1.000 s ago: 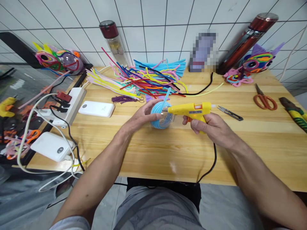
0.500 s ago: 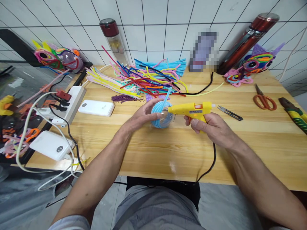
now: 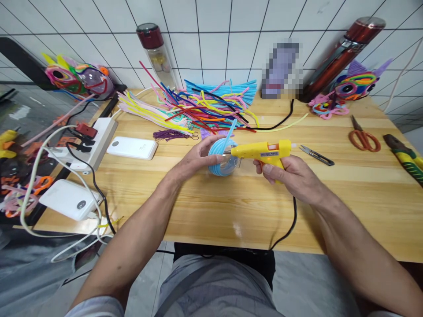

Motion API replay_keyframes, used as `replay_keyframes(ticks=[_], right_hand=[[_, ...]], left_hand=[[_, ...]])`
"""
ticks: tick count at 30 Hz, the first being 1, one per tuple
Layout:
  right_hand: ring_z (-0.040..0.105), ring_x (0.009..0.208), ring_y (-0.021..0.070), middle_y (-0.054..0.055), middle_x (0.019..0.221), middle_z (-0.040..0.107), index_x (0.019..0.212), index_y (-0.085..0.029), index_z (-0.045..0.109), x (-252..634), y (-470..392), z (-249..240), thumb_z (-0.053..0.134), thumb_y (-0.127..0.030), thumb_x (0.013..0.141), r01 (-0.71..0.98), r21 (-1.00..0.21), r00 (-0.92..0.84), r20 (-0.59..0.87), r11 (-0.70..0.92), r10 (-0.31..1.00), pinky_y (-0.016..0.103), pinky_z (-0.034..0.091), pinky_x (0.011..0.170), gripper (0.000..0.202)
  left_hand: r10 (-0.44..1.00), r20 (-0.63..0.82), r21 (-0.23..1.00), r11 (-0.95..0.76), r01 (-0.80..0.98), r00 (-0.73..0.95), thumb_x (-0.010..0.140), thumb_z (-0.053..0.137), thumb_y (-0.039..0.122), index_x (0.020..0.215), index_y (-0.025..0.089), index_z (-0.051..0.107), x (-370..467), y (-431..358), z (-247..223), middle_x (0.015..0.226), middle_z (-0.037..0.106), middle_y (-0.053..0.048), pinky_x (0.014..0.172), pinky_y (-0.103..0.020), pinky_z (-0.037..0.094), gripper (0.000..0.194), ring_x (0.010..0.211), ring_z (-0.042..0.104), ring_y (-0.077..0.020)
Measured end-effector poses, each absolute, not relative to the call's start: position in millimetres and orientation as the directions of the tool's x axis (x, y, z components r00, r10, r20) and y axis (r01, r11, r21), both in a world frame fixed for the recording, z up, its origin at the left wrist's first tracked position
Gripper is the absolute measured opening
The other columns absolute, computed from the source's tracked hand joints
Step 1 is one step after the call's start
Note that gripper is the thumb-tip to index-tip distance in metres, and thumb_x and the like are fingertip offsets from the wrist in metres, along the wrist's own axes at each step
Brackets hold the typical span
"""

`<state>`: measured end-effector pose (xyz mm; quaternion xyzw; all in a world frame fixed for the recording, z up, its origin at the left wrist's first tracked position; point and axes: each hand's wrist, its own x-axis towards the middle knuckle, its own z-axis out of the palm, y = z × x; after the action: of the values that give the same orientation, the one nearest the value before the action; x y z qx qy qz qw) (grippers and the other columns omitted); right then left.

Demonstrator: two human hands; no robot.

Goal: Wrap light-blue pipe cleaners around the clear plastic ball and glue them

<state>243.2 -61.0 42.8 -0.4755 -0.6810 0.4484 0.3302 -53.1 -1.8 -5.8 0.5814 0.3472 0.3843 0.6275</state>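
Observation:
My left hand is closed around a clear, rounded plastic piece wound with light-blue pipe cleaner. One end of that pipe cleaner sticks up and leans right. My right hand grips a yellow hot glue gun by its handle, fingers at the trigger. The gun points left, its metal nozzle at the open side of the wound piece, close to my left thumb. Whether the tip touches the pipe cleaner I cannot tell. A black cord runs from the gun's handle down over the table's front edge.
Behind my hands lies a heap of colourful pipe cleaners. Thread snips, scissors and pliers lie to the right. On the left are a power strip, white power banks and loose cables. A red flask stands behind.
Both hands, the glue gun and the wound piece hold almost the same position. Only a very slight shift of the whole view shows.

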Motion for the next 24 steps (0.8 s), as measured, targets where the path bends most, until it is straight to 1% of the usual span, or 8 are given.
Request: replay_keyframes(ticks=[5,12,15,18,21,24], right_hand=[[0.072,0.096,0.0286,0.008,0.091,0.078,0.06,-0.024,0.058,242.5,-60.9,43.7,0.072,-0.083,0.089,0.359,-0.923,-0.312,0.023,0.14,0.95,0.039,0.059,0.079,0.067],[0.071,0.097,0.0288,0.009,0.092,0.077,0.061,-0.025,0.058,243.0,-61.7,41.9,0.074,-0.077,0.091,0.352,-0.928,-0.296,0.015,0.124,0.955,0.04,0.058,0.081,0.062],[0.072,0.098,0.0291,0.009,0.091,0.077,0.06,-0.024,0.058,243.4,-61.5,42.1,0.074,-0.079,0.09,0.359,-0.925,-0.296,0.011,0.122,0.955,0.04,0.058,0.082,0.064],[0.072,0.096,0.0282,0.008,0.091,0.078,0.062,-0.024,0.059,243.9,-61.1,42.5,0.073,-0.079,0.09,0.361,-0.924,-0.31,0.007,0.125,0.951,0.038,0.058,0.079,0.064],[0.07,0.09,0.0267,0.008,0.092,0.078,0.065,-0.024,0.062,244.4,-61.1,41.5,0.074,-0.077,0.09,0.361,-0.925,-0.319,-0.006,0.116,0.948,0.037,0.057,0.074,0.06],[0.07,0.09,0.0273,0.008,0.093,0.078,0.066,-0.024,0.062,244.5,-61.5,40.0,0.074,-0.076,0.09,0.365,-0.925,-0.31,-0.013,0.107,0.951,0.039,0.057,0.075,0.059]], left_hand=[[0.884,0.019,0.996,0.024,-0.086,0.467,0.072,0.095,0.054,0.146,0.026,0.068,-52.9,-1.6,-6.1,0.151,0.071,-0.011,0.121,-0.053,0.052,0.083,0.144,0.063,-0.0386],[0.878,0.02,0.997,0.018,-0.076,0.478,0.073,0.094,0.055,0.148,0.026,0.067,-52.9,-0.7,-5.5,0.152,0.071,-0.011,0.12,-0.053,0.053,0.085,0.143,0.063,-0.0389],[0.88,0.023,0.995,0.023,-0.093,0.474,0.073,0.095,0.053,0.147,0.025,0.068,-52.9,-0.5,-7.2,0.155,0.069,-0.011,0.122,-0.053,0.051,0.083,0.145,0.062,-0.0389],[0.884,0.025,0.994,0.028,-0.105,0.467,0.072,0.096,0.052,0.144,0.025,0.068,-52.3,-0.7,-7.6,0.155,0.069,-0.011,0.124,-0.053,0.049,0.082,0.148,0.059,-0.0395],[0.887,0.008,0.993,0.049,-0.111,0.463,0.069,0.097,0.052,0.144,0.024,0.068,-51.9,-0.8,-7.5,0.152,0.07,-0.012,0.123,-0.053,0.049,0.085,0.148,0.059,-0.0403],[0.887,0.001,0.991,0.06,-0.119,0.461,0.068,0.098,0.052,0.144,0.024,0.068,-52.1,-0.5,-8.2,0.151,0.07,-0.012,0.123,-0.052,0.05,0.086,0.148,0.059,-0.04]])
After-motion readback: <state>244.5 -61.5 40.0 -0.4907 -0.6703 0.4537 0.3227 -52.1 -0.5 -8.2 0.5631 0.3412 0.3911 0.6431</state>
